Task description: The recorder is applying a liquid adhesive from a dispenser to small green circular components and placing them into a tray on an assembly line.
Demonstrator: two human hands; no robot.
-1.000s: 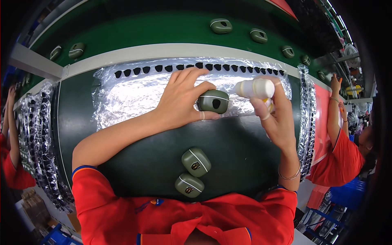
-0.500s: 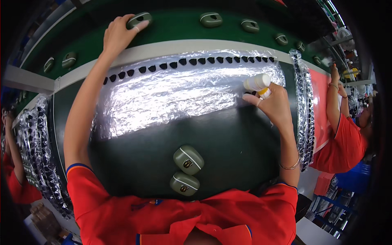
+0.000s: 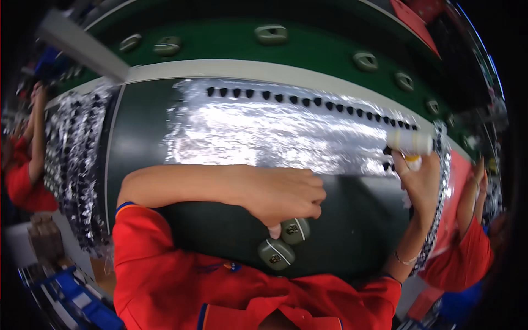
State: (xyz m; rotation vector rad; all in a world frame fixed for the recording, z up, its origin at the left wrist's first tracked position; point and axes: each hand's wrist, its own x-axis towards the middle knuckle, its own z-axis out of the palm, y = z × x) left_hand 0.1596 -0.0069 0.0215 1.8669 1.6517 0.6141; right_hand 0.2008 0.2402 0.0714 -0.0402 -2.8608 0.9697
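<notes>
Olive-green, smooth plastic-looking shells, two of 'em, at approx 6 o'clock in my head view on the dark, matte desk (image 3: pixel 349 236). Upper case (image 3: pixel 297 233): L hand (image 3: pixel 286 192) sits over it, fingers curled & fairly narrow, thumb at its edge; can't tell if I've a firm grip, as the hand hides the top. Lower case (image 3: pixel 276 252) lies just beside it, at its 7 o'clock. Both rounded like pebbles, w/ thin white stripe + small dark emblem.

R hand (image 3: pixel 422 184), approx 3 o'clock: fingers closed round a white cylinder (image 3: pixel 406 141), smooth, faint yellowish bands, tilted nearly flat; yellow bit (image 3: pixel 412 158) just under it. Thin bangle (image 3: pixel 406 258) on that wrist.

Centre to 2 o'clock: crinkly, shiny clear film (image 3: pixel 258 129), w/ a row of little black shield-shaped pieces (image 3: pixel 267 95) along its far edge. Beyond, pale smooth rail (image 3: pixel 231 68), then green strip (image 3: pixel 220 44) w/ more olive cases (image 3: pixel 271 35), spaced approx 10 to 2 o'clock. More crinkled film w/ dark rows (image 3: pixel 82 165) at 9. Red-sleeved co-worker (image 3: pixel 462 253) at 4.
</notes>
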